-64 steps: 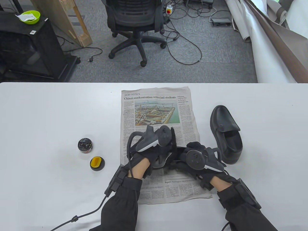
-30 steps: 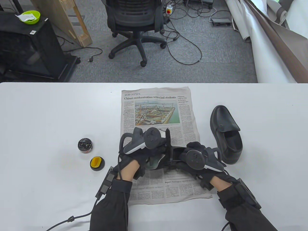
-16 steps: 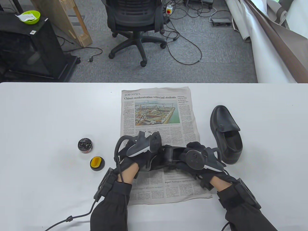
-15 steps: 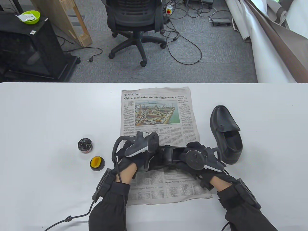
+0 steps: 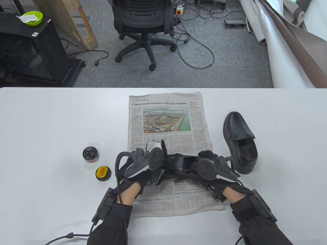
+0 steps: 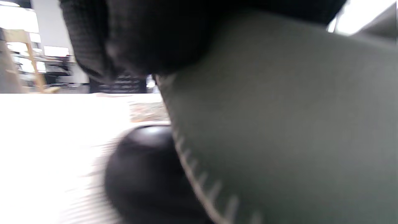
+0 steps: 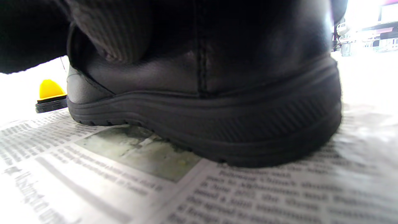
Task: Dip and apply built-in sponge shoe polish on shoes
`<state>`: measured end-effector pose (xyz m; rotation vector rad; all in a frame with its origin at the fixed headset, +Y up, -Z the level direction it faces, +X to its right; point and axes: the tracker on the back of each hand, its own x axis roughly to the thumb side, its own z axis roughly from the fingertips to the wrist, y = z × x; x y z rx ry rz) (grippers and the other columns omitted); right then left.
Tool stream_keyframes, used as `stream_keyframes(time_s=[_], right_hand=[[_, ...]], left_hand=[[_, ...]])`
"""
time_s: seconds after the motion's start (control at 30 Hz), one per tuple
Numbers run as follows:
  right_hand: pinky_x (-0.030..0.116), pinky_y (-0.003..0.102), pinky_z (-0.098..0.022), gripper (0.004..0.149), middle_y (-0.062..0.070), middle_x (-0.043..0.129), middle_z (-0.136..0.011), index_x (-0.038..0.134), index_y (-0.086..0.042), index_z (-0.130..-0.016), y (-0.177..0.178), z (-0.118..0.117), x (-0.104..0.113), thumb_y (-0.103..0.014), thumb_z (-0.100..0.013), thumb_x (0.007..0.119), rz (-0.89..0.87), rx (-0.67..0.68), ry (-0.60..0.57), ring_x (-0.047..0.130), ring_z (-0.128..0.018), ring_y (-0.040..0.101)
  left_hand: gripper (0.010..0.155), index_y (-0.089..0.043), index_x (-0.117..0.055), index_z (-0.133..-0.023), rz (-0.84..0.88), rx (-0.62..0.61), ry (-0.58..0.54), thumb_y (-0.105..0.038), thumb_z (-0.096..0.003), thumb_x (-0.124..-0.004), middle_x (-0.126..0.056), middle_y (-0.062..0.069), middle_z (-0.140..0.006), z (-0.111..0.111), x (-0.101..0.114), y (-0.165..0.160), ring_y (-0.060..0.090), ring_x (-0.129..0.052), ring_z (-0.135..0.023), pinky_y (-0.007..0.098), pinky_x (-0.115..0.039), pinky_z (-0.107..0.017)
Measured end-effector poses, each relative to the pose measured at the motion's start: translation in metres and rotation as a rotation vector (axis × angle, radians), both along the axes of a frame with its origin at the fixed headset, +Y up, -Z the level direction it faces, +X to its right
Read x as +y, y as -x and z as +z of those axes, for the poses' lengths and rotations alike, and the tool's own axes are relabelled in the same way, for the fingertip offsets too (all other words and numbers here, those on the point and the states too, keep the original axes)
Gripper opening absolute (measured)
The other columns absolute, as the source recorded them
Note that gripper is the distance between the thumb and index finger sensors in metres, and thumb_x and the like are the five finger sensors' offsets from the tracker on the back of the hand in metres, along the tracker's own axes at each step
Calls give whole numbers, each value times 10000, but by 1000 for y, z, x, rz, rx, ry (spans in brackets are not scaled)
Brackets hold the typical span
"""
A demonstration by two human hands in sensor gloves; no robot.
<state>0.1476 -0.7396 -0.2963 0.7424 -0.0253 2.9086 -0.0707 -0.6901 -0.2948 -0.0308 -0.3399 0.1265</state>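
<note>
Both hands are on one shoe (image 5: 176, 163) on the newspaper (image 5: 166, 120): right hand (image 5: 212, 168) grips its heel, left hand (image 5: 143, 166) rubs a cloth (image 5: 153, 145) over the toe. Looks like buffing, so polish seems on already; second shoe (image 5: 240, 143) sits untouched beside the paper, with tin (image 5: 90, 154) and sponge lid (image 5: 103, 173) idle on the surface (image 5: 51, 122).

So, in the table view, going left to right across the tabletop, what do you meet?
Open polish tin → sponge lid with yellow handle → left hand → right hand → second black shoe.
</note>
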Motion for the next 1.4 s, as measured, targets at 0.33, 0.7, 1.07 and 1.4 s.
stream_keyframes(time_s=[0.33, 0.7, 1.07, 1.4], right_hand=[[619, 557, -703, 409, -57, 907, -752, 888, -322, -655, 0, -1, 0, -578, -360, 766, -1, 12, 1, 661, -894, 356], [621, 558, -701, 409, -56, 906, -753, 887, -321, -655, 0, 0, 0, -578, -361, 764, 7, 3, -1, 661, -896, 354], [622, 555, -701, 409, -57, 908, -750, 888, -322, -653, 0, 0, 0, -578, -360, 763, 1, 3, 1, 663, -893, 352], [618, 558, -703, 409, -56, 906, -753, 888, -323, -654, 0, 0, 0, -579, -361, 763, 7, 8, 4, 659, -896, 355]], left_hand=[[484, -336, -803, -894, -26, -36, 61, -483, -433, -819, -1014, -35, -550, 0, -17, -26, 92, -990, -214, 453, -862, -530], [487, -340, -810, -892, -236, 106, 96, -491, -429, -836, -1016, -41, -548, -2, -21, 25, 85, -995, -214, 451, -866, -529], [498, -342, -820, -884, -25, 17, 1, -487, -411, -873, -1030, -55, -534, 5, -14, 19, 74, -1001, -195, 435, -882, -517], [584, -327, -733, -935, -41, -110, -26, -508, -397, -868, -1017, -51, -551, 23, -21, -23, 78, -999, -212, 440, -874, -528]])
